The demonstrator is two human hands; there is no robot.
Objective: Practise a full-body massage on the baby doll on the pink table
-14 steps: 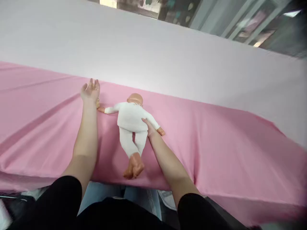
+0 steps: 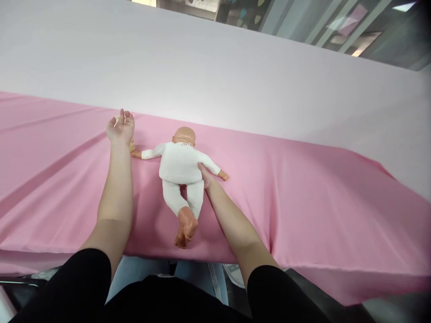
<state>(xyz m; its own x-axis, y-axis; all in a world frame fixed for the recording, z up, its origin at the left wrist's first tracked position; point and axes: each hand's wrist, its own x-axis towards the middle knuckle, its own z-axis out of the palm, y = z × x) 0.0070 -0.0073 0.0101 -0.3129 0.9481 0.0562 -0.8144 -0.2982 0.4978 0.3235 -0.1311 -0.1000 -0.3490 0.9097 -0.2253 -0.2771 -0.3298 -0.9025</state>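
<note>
A baby doll [image 2: 179, 167] in a white suit lies face down on a pink cloth [image 2: 303, 197], head away from me, bare feet near the cloth's front edge. My right hand [image 2: 204, 176] is tucked against the doll's right side under its arm, thumb on its back, fingers hidden beneath it. My left hand [image 2: 120, 128] rests on the cloth just beyond the doll's outstretched left hand, fingers loosely curled upward and apart. A small pale spot shows at its fingertips; I cannot tell what it is.
The pink cloth covers the near part of a wide white surface [image 2: 215, 76] that stretches away from me. Folds run across the cloth at the left. My black sleeves and blue trousers fill the bottom. Blurred shelving shows at the top right.
The doll has shifted slightly left and away from me with my right hand on it. My left hand moved a little left with its fingers curling more.
</note>
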